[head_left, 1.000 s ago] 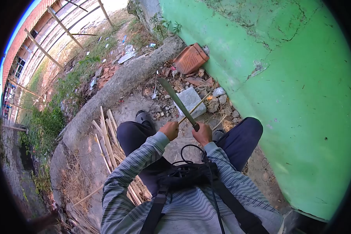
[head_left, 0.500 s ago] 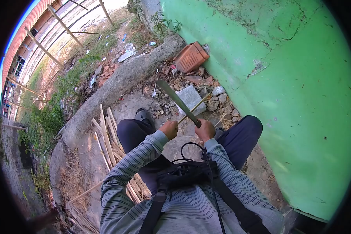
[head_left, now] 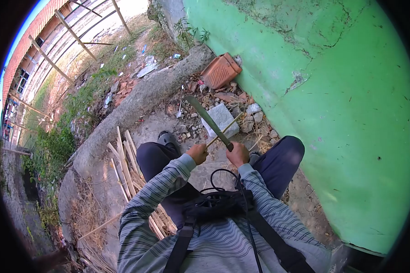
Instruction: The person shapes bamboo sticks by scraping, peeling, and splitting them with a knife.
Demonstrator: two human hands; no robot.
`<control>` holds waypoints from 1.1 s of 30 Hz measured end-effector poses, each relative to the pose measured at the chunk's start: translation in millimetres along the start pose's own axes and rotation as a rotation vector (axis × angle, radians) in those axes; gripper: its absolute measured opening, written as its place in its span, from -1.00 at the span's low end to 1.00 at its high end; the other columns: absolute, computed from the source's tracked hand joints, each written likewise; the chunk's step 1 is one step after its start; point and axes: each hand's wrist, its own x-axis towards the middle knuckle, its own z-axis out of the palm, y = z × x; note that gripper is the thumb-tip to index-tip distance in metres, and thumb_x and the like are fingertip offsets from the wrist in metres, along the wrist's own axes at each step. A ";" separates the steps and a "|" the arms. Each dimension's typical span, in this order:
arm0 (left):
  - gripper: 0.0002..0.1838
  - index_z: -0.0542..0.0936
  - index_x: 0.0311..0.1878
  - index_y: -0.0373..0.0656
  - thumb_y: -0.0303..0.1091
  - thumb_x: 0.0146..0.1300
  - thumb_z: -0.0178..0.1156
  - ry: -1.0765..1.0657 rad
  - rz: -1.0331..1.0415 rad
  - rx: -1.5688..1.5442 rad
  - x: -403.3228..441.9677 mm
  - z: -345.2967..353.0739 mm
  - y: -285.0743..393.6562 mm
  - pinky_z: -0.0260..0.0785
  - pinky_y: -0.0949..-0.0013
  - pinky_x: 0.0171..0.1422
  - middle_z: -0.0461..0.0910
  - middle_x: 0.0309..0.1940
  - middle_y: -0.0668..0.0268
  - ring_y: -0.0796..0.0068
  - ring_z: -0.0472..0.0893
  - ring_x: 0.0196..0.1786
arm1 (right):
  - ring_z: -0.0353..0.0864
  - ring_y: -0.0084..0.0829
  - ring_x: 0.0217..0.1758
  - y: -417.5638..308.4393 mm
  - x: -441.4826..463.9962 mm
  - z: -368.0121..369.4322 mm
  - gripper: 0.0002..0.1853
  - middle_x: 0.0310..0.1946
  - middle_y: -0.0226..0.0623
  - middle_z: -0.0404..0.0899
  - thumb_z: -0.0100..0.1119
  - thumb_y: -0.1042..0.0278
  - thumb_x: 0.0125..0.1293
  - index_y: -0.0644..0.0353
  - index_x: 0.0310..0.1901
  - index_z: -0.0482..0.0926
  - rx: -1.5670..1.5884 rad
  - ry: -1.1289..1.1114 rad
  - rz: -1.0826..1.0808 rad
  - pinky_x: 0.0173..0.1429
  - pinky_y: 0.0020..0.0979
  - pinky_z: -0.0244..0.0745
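Observation:
My right hand (head_left: 238,154) is closed around the handle of a machete (head_left: 208,120), whose long dark blade slants up and to the left. In my left hand (head_left: 198,154) is one end of a thin bamboo strip (head_left: 233,123), which points up and to the right. Blade and strip cross just above my hands; the blade passes over the strip. Beyond them a pale, whitish block (head_left: 222,117) lies on the ground. The machete's handle is mostly hidden in my fist.
Split bamboo strips (head_left: 124,159) lie beside my left leg. A green wall (head_left: 351,136) rises on the right. An orange plastic container (head_left: 221,71) rests among rubble against it. A low concrete ridge (head_left: 136,102) curves along the left, with weeds (head_left: 54,141) beyond.
The view has shifted slightly. Both hands keep their grips, and the machete and bamboo strip still cross, with the strip's far end a little lower.

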 end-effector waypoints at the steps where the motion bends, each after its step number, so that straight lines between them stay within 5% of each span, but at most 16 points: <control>1: -0.73 0.48 -0.36 -0.27 -0.26 0.22 0.30 -0.015 0.008 -0.021 -7.3 -0.6 0.3 0.39 -0.04 -0.23 0.55 -0.47 -0.05 -0.17 0.57 -0.33 | 0.70 0.09 -0.26 -0.4 -6.5 -0.4 -0.82 -0.40 -0.05 0.69 0.28 0.24 0.09 0.04 -0.27 0.71 0.037 -0.001 -0.009 -0.18 -0.01 0.60; 5: -0.65 0.47 -0.36 -0.27 -0.15 0.30 0.28 -0.135 0.002 -0.025 -2.7 -13.0 11.8 0.40 0.04 -0.28 0.55 -0.51 0.03 0.01 0.58 -0.40 | 0.70 0.07 -0.24 -8.7 -13.4 -0.8 -0.78 -0.37 -0.03 0.69 0.29 0.22 0.08 0.07 -0.24 0.71 0.090 -0.031 -0.028 -0.14 -0.02 0.61; 7: -0.57 0.47 -0.34 -0.28 -0.05 0.38 0.23 -0.335 -0.212 -0.205 -4.3 -25.4 22.7 0.39 0.11 -0.32 0.53 -0.54 0.13 0.21 0.57 -0.43 | 0.70 0.07 -0.24 -10.3 -14.7 0.9 -0.77 -0.36 -0.03 0.70 0.30 0.21 0.08 0.07 -0.24 0.71 0.077 -0.055 -0.066 -0.12 -0.02 0.61; 11: -0.57 0.47 -0.32 -0.28 -0.03 0.43 0.17 -0.398 -0.418 -0.373 -12.2 -39.4 42.3 0.36 0.15 -0.40 0.51 -0.56 0.19 0.33 0.56 -0.48 | 0.70 0.06 -0.23 -7.8 -9.5 -4.8 -0.78 -0.36 -0.04 0.71 0.30 0.21 0.08 0.07 -0.24 0.71 0.056 -0.059 -0.055 -0.10 -0.02 0.61; 13: -0.64 0.49 -0.27 -0.29 -0.12 0.45 0.15 -0.244 0.020 -0.170 -9.3 -11.6 5.5 0.40 0.09 -0.40 0.54 -0.55 0.10 0.16 0.59 -0.49 | 0.72 0.08 -0.21 -3.9 -7.0 -5.5 -0.75 -0.31 -0.04 0.72 0.29 0.21 0.11 -0.01 -0.16 0.74 0.046 -0.079 0.004 -0.08 0.01 0.64; 16: -0.72 0.50 -0.18 -0.28 -0.20 0.45 0.13 -0.089 0.234 -0.026 -10.3 3.0 -8.8 0.45 -0.02 -0.32 0.59 -0.48 -0.02 -0.06 0.62 -0.42 | 0.70 0.07 -0.22 -7.6 -10.1 2.1 -0.78 -0.36 -0.03 0.70 0.31 0.21 0.07 0.08 -0.25 0.72 0.030 -0.070 -0.004 -0.09 -0.02 0.61; 22: -0.70 0.46 -0.03 -0.26 -0.17 0.46 0.06 -0.199 -0.129 0.243 -22.0 -18.0 38.4 0.50 -0.15 -0.18 0.64 -0.35 -0.12 -0.22 0.66 -0.21 | 0.71 0.07 -0.20 -23.4 -22.6 -0.5 -0.80 -0.35 -0.04 0.71 0.30 0.24 0.08 0.07 -0.26 0.72 -0.062 -0.187 -0.043 -0.08 -0.02 0.62; 28: -0.69 0.44 0.01 -0.26 -0.17 0.46 0.03 -0.202 -0.141 0.336 -24.5 -10.4 33.8 0.52 -0.15 -0.20 0.65 -0.33 -0.12 -0.22 0.68 -0.20 | 0.70 0.08 -0.16 -3.3 -11.3 15.4 -0.80 -0.32 -0.01 0.71 0.30 0.24 0.07 0.06 -0.25 0.72 -0.043 -0.154 0.107 -0.03 0.00 0.61; 33: -0.69 0.45 -0.02 -0.27 -0.17 0.45 0.03 -0.162 -0.160 0.352 -26.0 -5.9 28.7 0.52 -0.15 -0.20 0.67 -0.30 -0.10 -0.18 0.69 -0.21 | 0.71 0.07 -0.16 -12.7 -27.9 20.6 -0.78 -0.31 -0.03 0.72 0.30 0.23 0.07 0.09 -0.25 0.72 -0.027 -0.242 -0.049 -0.03 -0.01 0.61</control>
